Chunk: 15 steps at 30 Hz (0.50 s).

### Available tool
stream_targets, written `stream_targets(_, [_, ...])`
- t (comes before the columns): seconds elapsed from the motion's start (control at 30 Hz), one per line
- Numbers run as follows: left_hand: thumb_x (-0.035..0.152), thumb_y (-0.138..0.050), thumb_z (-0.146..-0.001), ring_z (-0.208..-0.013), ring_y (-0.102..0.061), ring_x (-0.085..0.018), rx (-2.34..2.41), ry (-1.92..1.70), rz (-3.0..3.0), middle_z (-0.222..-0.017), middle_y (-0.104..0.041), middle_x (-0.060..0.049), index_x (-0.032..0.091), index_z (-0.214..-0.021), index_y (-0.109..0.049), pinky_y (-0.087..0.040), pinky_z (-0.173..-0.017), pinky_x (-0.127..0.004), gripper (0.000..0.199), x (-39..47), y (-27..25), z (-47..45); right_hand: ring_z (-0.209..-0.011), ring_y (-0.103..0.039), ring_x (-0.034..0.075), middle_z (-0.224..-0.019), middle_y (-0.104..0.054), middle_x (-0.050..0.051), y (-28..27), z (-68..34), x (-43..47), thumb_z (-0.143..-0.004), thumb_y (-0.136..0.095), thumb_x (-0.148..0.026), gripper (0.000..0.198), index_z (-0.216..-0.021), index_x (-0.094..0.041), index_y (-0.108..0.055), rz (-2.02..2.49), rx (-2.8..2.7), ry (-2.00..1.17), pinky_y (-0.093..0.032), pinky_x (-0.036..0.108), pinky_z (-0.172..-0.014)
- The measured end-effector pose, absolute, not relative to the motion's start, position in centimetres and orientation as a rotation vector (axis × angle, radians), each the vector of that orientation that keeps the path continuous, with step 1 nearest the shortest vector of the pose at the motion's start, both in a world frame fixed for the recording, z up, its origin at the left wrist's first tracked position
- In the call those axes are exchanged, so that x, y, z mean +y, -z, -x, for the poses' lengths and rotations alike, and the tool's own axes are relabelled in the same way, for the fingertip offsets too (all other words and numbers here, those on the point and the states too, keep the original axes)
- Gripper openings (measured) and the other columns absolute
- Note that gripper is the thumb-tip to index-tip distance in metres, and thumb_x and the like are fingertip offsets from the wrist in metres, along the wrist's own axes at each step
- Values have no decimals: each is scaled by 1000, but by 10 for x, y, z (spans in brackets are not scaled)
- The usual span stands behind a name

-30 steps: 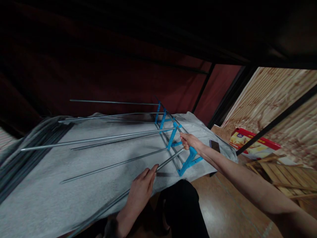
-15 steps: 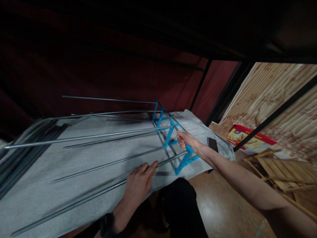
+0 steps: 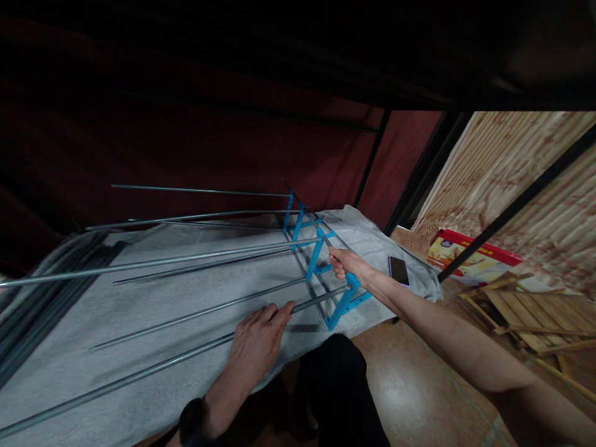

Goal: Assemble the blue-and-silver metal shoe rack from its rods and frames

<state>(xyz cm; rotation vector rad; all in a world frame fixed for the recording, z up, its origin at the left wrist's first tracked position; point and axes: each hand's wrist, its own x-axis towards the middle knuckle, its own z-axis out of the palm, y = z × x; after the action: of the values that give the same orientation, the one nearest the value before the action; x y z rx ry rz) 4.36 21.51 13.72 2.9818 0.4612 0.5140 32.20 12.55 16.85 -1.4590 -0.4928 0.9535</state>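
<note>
My left hand (image 3: 259, 335) is closed over a long grey metal tube (image 3: 153, 367), the one nearest to me. Its right end meets a blue plastic bracket (image 3: 341, 305). My right hand (image 3: 343, 263) is wrapped round a metal crossbar (image 3: 326, 241) that joins the blue brackets, just behind the nearest one. Farther back, a second blue bracket (image 3: 315, 257) and others stand in a row. Several more metal tubes run left from them, among them a long upper tube (image 3: 186, 257). The frame rests on a grey cloth (image 3: 195, 329).
Dark rods (image 3: 51, 298) lie in a bundle at the left. A phone (image 3: 398, 270) lies on the cloth to the right. On the floor are a red and yellow box (image 3: 470, 257) and wooden slatted pieces (image 3: 540, 316). A black metal post (image 3: 516, 205) slants across the right.
Both hands keep their holds on the same tube and crossbar. The view has shifted slightly, and the tubes' free ends appear a little farther left.
</note>
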Motion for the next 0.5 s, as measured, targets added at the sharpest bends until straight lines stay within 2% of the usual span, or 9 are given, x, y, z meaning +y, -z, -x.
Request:
stream_targets(0.3, [17, -45, -97, -80, -64, -17, 440, -515, -3030, -91, -67, -4, 28, -131, -59, -48, -72, -29, 39, 213, -145, -48, -35, -27, 5, -45, -37, -9, -169, -326, 123, -89, -58, -50, 37, -71, -20, -47, 1486, -511, -940, -22, 18, -35])
stream_targets(0.5, [17, -43, -97, -80, -65, -17, 443, -456, -3056, -92, -67, -4, 28, -132, -59, -48, -73, -28, 40, 211, -151, -48, -34, -31, 7, -42, -39, -7, -170, -327, 122, -91, -55, -51, 38, -70, -20, -51, 1713, -556, -798, -27, 20, -36])
